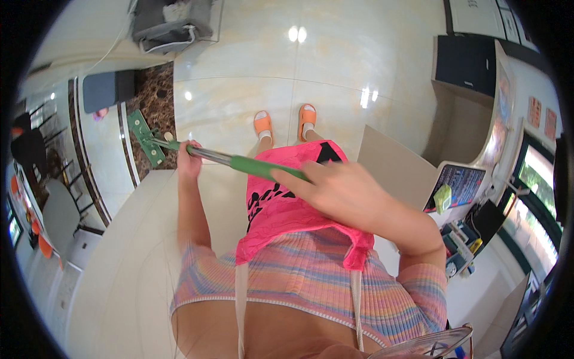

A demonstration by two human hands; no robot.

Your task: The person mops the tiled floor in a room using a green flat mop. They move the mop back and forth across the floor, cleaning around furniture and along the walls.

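Observation:
A flat mop with a green grip and a metal pole (215, 155) crosses in front of my body. My right hand (341, 190) is closed around the green grip (255, 168) at its upper end, slightly blurred. Lower down the pole, towards the mop head, my left hand (190, 160) holds the shaft. The rectangular green mop head (145, 137) is at the left, over a strip of dark brown marble floor (157, 89). Whether it touches the floor cannot be told. A pink apron (291, 202) with black print hangs over my front.
Glossy cream floor tiles (233, 58) lie ahead, beneath my orange slippers (263, 123). A grey fabric bin (172, 24) and a grey box-like seat (101, 92) stand at the left. To the right are a dark-fronted cabinet (466, 65) and a desk item with a green packet (442, 199).

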